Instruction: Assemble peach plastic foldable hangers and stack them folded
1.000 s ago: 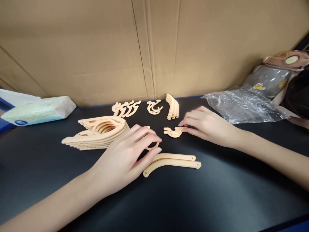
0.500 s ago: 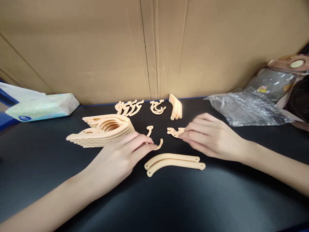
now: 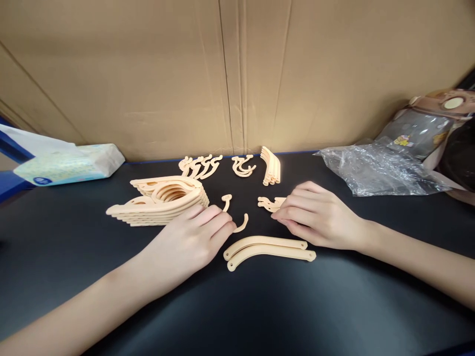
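Observation:
My left hand [image 3: 198,235] is closed over a cream plastic hook [image 3: 243,223], whose curved end and knobbed end [image 3: 226,199] stick out past the fingers. On the right, my right hand [image 3: 315,215] has its fingers pinched on small cream connector pieces [image 3: 267,203]; the palm side is hidden. Two long curved plastic arms [image 3: 267,249] with holes at their ends lie side by side in front of the hands. Just beyond my left hand stands a neat stack of cream hanger-shaped parts [image 3: 159,202].
Along the back lie more hooks [image 3: 243,165], a row of small curved parts [image 3: 200,166] and a bundle of curved arms [image 3: 271,165]. A tissue pack [image 3: 70,163] sits at left. Clear plastic film [image 3: 378,168] and a bottle [image 3: 415,126] are at right, before a cardboard wall [image 3: 148,74].
The view has shifted a little. My left hand has drawn slightly left along the hook, and my right hand has edged slightly nearer. The lying parts look unchanged.

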Motion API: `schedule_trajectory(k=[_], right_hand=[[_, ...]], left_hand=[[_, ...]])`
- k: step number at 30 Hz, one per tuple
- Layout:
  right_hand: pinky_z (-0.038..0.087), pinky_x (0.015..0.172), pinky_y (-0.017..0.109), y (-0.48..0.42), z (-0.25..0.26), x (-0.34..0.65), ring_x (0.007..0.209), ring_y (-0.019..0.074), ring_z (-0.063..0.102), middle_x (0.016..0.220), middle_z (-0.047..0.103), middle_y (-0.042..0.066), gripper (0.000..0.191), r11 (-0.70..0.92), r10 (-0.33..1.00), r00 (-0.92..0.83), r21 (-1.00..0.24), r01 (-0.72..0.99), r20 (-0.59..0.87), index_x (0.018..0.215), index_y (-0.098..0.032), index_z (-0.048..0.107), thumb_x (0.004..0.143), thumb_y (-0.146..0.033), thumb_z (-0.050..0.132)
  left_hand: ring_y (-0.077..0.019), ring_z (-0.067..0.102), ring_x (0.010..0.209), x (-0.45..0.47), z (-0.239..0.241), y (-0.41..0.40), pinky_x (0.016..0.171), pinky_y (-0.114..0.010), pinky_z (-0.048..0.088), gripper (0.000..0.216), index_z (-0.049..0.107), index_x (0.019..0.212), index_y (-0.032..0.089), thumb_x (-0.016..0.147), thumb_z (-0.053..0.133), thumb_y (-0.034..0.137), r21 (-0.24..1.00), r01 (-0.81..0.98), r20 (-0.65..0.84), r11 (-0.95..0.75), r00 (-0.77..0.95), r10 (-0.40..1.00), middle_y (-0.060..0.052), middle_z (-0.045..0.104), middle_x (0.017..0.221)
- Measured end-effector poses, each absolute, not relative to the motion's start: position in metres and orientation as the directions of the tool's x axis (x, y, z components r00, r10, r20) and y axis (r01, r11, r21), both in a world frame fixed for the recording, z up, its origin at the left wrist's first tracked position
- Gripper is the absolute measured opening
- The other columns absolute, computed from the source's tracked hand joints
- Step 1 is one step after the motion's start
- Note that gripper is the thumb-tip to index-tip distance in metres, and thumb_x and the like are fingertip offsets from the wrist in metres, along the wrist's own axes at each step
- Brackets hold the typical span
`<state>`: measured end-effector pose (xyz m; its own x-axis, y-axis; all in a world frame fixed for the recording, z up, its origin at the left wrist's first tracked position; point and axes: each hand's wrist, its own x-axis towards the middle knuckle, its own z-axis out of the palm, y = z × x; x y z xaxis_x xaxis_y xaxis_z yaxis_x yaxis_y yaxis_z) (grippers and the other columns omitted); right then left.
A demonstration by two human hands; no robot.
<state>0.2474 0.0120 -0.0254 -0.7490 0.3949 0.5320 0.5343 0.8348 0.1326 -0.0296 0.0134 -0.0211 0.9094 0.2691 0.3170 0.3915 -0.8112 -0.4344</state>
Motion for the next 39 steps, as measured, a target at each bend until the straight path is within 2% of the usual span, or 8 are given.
schedule_trajectory(k=[5, 10, 12, 16, 20, 23, 28, 39], right_hand=[[0.043, 0.075, 0.031, 0.012, -0.026, 0.246, 0.069, 0.0129, 0.060, 0.075, 0.071, 0.001, 0.022, 0.832, 0.387, -0.744, 0.141, 0.536, 0.544, 0.087, -0.017, 0.064, 0.100, -0.018, 0.046], [0.045, 0.076, 0.031, 0.013, -0.028, 0.247, 0.072, 0.0133, 0.061, 0.079, 0.071, 0.002, 0.016, 0.845, 0.371, -0.734, 0.121, 0.520, 0.569, 0.092, -0.017, 0.064, 0.097, -0.015, 0.050], [0.047, 0.077, 0.031, 0.011, -0.029, 0.247, 0.080, 0.0150, 0.062, 0.089, 0.070, 0.005, 0.013, 0.845, 0.377, -0.714, 0.095, 0.526, 0.590, 0.101, -0.016, 0.065, 0.095, -0.014, 0.053], [0.048, 0.087, 0.033, 0.002, -0.025, 0.244, 0.107, 0.0185, 0.060, 0.122, 0.062, 0.013, 0.035, 0.836, 0.420, -0.675, 0.031, 0.548, 0.606, 0.129, -0.016, 0.054, 0.094, -0.014, 0.055], [0.047, 0.093, 0.035, -0.006, -0.019, 0.234, 0.121, 0.0206, 0.054, 0.139, 0.052, 0.017, 0.040, 0.842, 0.420, -0.697, 0.036, 0.538, 0.581, 0.137, -0.018, 0.048, 0.097, -0.017, 0.051], [0.048, 0.090, 0.035, -0.008, -0.018, 0.229, 0.110, 0.0197, 0.061, 0.132, 0.061, 0.013, 0.034, 0.850, 0.408, -0.727, 0.061, 0.523, 0.551, 0.132, -0.016, 0.053, 0.098, -0.020, 0.050], [0.049, 0.081, 0.031, -0.009, -0.020, 0.229, 0.094, 0.0157, 0.066, 0.100, 0.074, 0.006, 0.021, 0.884, 0.340, -0.742, 0.074, 0.462, 0.578, 0.111, -0.012, 0.064, 0.097, -0.025, 0.056], [0.045, 0.077, 0.030, -0.008, -0.021, 0.231, 0.087, 0.0152, 0.060, 0.096, 0.070, 0.006, 0.020, 0.859, 0.360, -0.751, 0.118, 0.499, 0.553, 0.103, -0.017, 0.065, 0.101, -0.021, 0.046]], left_hand=[[-0.0244, 0.060, 0.081, -0.029, -0.020, 0.012, 0.070, -0.036, 0.044, 0.021, 0.065, 0.096, 0.010, 0.096, 0.044, 0.008, -0.395, 0.409, 0.327, -0.822, 0.899, 0.290, -0.010, 0.069, 0.094], [-0.0205, 0.058, 0.080, -0.028, -0.016, 0.006, 0.073, -0.034, 0.044, 0.012, 0.061, 0.097, 0.010, 0.098, 0.050, 0.015, -0.297, 0.417, 0.433, -0.859, 0.861, 0.268, -0.006, 0.067, 0.094], [-0.0199, 0.058, 0.079, -0.027, -0.014, 0.002, 0.071, -0.033, 0.044, 0.011, 0.061, 0.099, 0.010, 0.098, 0.050, 0.013, -0.264, 0.395, 0.457, -0.880, 0.855, 0.246, -0.007, 0.067, 0.096], [-0.0194, 0.058, 0.077, -0.023, -0.010, -0.008, 0.067, -0.033, 0.044, 0.016, 0.060, 0.100, 0.008, 0.097, 0.044, 0.005, -0.197, 0.299, 0.441, -0.934, 0.878, 0.188, -0.009, 0.068, 0.095], [-0.0195, 0.061, 0.080, -0.016, -0.007, -0.018, 0.070, -0.032, 0.047, 0.024, 0.061, 0.097, 0.011, 0.099, 0.038, 0.005, -0.171, 0.216, 0.388, -0.961, 0.912, 0.136, -0.007, 0.069, 0.089], [-0.0189, 0.062, 0.079, -0.011, -0.006, -0.024, 0.072, -0.032, 0.049, 0.029, 0.062, 0.091, 0.013, 0.101, 0.035, 0.009, -0.204, 0.201, 0.405, -0.958, 0.908, 0.104, -0.005, 0.070, 0.087], [-0.0183, 0.061, 0.076, -0.008, -0.007, -0.027, 0.073, -0.032, 0.049, 0.030, 0.063, 0.091, 0.015, 0.100, 0.035, 0.009, -0.179, 0.165, 0.379, -0.970, 0.921, 0.087, -0.003, 0.069, 0.086], [-0.0165, 0.062, 0.076, -0.009, -0.008, -0.026, 0.072, -0.030, 0.049, 0.031, 0.062, 0.092, 0.015, 0.102, 0.033, 0.009, -0.208, 0.157, 0.363, -0.965, 0.929, 0.073, -0.002, 0.069, 0.084]])
